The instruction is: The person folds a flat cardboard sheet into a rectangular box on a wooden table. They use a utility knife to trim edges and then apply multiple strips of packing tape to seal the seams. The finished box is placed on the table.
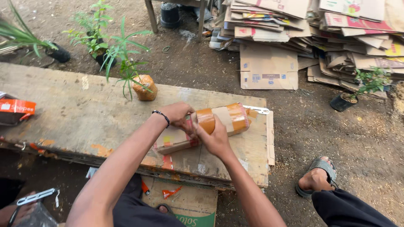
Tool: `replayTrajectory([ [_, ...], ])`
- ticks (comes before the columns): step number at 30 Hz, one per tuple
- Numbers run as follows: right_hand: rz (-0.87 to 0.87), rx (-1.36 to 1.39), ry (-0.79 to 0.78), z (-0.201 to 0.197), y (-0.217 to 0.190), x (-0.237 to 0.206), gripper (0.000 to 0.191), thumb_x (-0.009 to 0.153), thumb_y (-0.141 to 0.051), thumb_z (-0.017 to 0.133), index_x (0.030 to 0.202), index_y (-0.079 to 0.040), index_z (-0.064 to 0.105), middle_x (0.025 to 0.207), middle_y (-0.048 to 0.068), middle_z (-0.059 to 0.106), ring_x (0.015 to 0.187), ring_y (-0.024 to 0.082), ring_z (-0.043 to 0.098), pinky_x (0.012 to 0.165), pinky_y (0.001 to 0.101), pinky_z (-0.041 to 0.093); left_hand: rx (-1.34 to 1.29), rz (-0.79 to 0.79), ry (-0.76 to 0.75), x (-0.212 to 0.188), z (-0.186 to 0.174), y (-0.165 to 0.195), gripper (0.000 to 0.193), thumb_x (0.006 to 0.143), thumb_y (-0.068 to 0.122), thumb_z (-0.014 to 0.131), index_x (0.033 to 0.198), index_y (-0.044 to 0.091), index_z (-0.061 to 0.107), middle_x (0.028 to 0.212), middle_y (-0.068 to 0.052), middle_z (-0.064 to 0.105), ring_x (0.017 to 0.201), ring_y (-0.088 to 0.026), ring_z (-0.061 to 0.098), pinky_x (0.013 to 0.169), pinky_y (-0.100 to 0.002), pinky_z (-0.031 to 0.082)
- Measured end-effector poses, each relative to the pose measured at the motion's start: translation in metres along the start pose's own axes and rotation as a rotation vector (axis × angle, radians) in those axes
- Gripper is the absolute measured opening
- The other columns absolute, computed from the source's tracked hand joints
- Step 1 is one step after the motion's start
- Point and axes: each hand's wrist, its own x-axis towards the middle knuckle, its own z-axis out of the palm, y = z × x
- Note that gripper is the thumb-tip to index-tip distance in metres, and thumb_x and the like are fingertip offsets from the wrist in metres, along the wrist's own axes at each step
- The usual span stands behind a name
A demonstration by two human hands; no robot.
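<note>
1. Head view, hands: I see both hands meeting on a cardboard roll (219, 122) wound with brown tape, which lies on its side on the wooden board (84, 113), toward the board's right end. My left hand (176, 113), a black bracelet (162, 117) at its wrist, is closed over the roll's left part from above, fingers curled onto the cardboard. My right hand (214, 141) comes up from below and grips the roll near its middle, thumb pressed on the taped band.

2. Head view, on the board: left of the roll and further back stands a small plant (143, 86) with thin green leaves, its root ball wrapped in brown tape. A white box cutter (256, 110) lies just past the roll's right end, touching or nearly touching it; I cannot tell which. An orange packet (14, 109) sits at the board's far left edge, well apart from the roll.

3. Head view, around the board: behind the roll, across bare dirt, flattened cardboard boxes (269, 67) are heaped. A potted seedling (349, 98) stands on the ground right of that heap. Other potted plants (97, 38) stand beyond the board's left half. Right of the roll, off the board, my foot rests in a grey sandal (320, 176).
</note>
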Motion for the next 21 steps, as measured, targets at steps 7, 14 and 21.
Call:
replayTrajectory([
  [7, 0.129, 0.113, 0.023, 0.013, 0.009, 0.013, 0.03, 0.091, -0.023, 0.076, 0.108, -0.001, 0.065, 0.085, 0.005, 0.072, 0.068, 0.009, 0.067, 0.062, 0.0274, 0.057, 0.442, -0.258, 0.497, -0.045, 0.063, 0.042, 0.138, 0.043, 0.075, 0.09, 0.14, -0.008, 0.039, 0.128, -0.018, 0.057, 0.124, -0.04, 0.051, 0.106, -0.068, 0.026],
  [14, 0.242, 0.123, 0.01, 0.003, -0.001, 0.021, 0.027, 0.094, -0.026, 0.074, 0.102, -0.001, 0.064, 0.074, 0.003, 0.069, 0.061, 0.009, 0.065, 0.055, 0.0266, 0.054, 0.319, -0.189, 0.733, -0.04, 0.077, 0.043, 0.107, 0.05, 0.07, 0.087, 0.126, 0.001, 0.055, 0.12, -0.013, 0.064, 0.11, -0.031, 0.06, 0.097, -0.05, 0.039],
  [21, 0.186, 0.137, 0.056, 0.011, -0.002, 0.02, 0.029, 0.092, -0.026, 0.076, 0.102, -0.003, 0.062, 0.076, 0.002, 0.07, 0.062, 0.008, 0.066, 0.056, 0.0255, 0.055, 0.332, -0.228, 0.709, -0.034, 0.084, 0.036, 0.11, 0.051, 0.068, 0.087, 0.132, 0.0, 0.057, 0.123, -0.011, 0.066, 0.111, -0.028, 0.062, 0.096, -0.047, 0.04],
])
